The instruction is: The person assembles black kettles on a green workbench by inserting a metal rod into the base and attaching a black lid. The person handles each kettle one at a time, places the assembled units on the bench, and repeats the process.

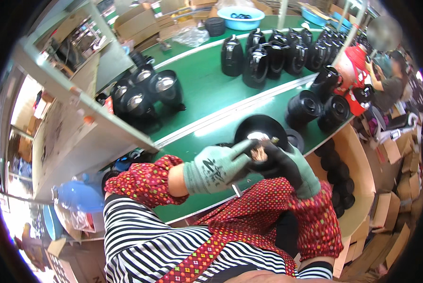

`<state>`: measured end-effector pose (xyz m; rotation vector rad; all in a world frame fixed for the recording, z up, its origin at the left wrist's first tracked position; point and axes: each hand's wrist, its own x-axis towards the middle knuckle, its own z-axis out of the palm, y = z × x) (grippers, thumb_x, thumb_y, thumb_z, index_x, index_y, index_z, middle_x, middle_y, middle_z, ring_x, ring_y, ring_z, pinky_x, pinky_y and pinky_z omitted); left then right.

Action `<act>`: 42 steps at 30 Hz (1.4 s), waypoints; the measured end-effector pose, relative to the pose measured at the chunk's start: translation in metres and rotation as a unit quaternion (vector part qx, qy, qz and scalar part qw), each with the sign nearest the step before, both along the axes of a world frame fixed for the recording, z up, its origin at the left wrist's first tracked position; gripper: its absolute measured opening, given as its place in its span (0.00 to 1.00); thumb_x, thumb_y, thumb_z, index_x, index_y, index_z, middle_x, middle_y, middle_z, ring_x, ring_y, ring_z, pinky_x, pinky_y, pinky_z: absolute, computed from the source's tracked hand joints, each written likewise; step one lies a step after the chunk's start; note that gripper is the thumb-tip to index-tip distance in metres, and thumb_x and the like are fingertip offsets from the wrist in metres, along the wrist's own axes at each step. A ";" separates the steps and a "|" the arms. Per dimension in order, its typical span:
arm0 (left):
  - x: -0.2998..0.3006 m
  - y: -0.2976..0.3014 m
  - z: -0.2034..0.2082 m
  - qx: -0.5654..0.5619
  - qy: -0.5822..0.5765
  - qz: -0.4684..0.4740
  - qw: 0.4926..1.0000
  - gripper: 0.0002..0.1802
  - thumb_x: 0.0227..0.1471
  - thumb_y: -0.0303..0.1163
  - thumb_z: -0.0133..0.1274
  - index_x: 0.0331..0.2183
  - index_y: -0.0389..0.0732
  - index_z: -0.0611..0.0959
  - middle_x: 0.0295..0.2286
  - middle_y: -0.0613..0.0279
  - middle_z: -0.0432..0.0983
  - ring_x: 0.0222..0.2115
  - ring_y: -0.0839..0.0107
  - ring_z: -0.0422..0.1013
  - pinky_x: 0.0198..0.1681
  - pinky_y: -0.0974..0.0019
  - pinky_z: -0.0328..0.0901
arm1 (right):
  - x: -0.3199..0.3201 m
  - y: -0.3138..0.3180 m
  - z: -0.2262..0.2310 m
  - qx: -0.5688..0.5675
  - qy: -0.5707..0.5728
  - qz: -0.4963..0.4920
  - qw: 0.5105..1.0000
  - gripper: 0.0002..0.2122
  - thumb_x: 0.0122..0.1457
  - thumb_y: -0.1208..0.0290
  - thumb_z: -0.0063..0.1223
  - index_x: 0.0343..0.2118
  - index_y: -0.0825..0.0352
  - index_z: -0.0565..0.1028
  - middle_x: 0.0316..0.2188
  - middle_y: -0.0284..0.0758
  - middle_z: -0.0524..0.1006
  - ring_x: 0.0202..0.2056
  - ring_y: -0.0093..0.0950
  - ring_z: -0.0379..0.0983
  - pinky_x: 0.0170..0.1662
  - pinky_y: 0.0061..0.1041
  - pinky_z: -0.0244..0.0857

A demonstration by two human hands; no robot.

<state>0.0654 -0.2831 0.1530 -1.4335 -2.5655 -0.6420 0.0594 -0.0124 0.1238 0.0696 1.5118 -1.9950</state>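
A black round kettle body (249, 123) with a shiny metal inside rests on the green bench, its opening turned toward me. My left hand (216, 169), in a green glove with a dark palm, reaches across in front of it with fingers pressed together. From the other side my right hand (294, 167), gloved alike, curls its fingers toward the same spot. Between the fingertips shows a small copper-coloured piece (258, 153), blurred by motion; its kind cannot be made out. Behind my right hand lies a flat black disc (294, 140).
Black kettle bodies (256, 66) stand in rows at the back right; several more (166, 87) sit at left, metal showing. Black cylindrical parts (304, 107) stand at right. A cardboard box (362, 188) holds black round parts. A metal post (93, 111) rises at left. Another person (393, 85) sits at far right.
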 end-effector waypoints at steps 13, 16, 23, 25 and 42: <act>0.052 0.007 -0.100 0.333 -0.668 -0.119 0.655 0.46 0.63 0.34 0.61 0.72 0.35 0.55 0.67 0.51 0.64 0.65 0.63 0.64 0.69 0.55 0.60 | 0.143 0.061 -0.025 -0.097 -0.005 -0.065 0.993 0.31 0.59 0.63 0.71 0.60 0.74 0.72 0.54 0.39 0.81 0.53 0.30 0.78 0.59 0.32 0.70; 0.059 0.019 -0.113 0.328 -0.722 -0.112 0.599 0.43 0.64 0.34 0.59 0.71 0.34 0.57 0.66 0.51 0.65 0.64 0.63 0.65 0.68 0.56 0.61 | 0.123 0.045 -0.026 -0.116 0.055 0.031 0.991 0.33 0.61 0.61 0.69 0.64 0.72 0.69 0.59 0.39 0.77 0.59 0.29 0.72 0.64 0.32 0.64; 0.054 0.007 -0.132 0.345 -0.722 -0.059 0.597 0.36 0.66 0.33 0.56 0.68 0.34 0.62 0.64 0.51 0.67 0.61 0.64 0.68 0.65 0.57 0.64 | 0.017 0.032 -0.073 0.528 0.434 -0.048 0.728 0.38 0.60 0.41 0.63 0.71 0.51 0.66 0.68 0.52 0.65 0.69 0.48 0.59 0.71 0.48 0.51; 0.054 -0.006 -0.134 0.358 -0.712 -0.032 0.603 0.34 0.66 0.33 0.55 0.67 0.34 0.64 0.63 0.51 0.68 0.61 0.64 0.68 0.65 0.57 0.64 | -0.018 0.033 -0.088 0.679 0.402 -0.038 0.613 0.45 0.53 0.32 0.63 0.73 0.41 0.61 0.72 0.57 0.53 0.72 0.59 0.47 0.74 0.56 0.38; 0.052 0.026 -0.195 0.358 -0.727 -0.031 0.586 0.23 0.68 0.31 0.51 0.60 0.32 0.75 0.58 0.52 0.74 0.54 0.64 0.75 0.59 0.59 0.71 | 0.120 0.035 -0.030 0.264 0.428 -0.168 0.848 0.41 0.63 0.43 0.56 0.71 0.69 0.62 0.70 0.48 0.61 0.70 0.48 0.55 0.72 0.43 0.46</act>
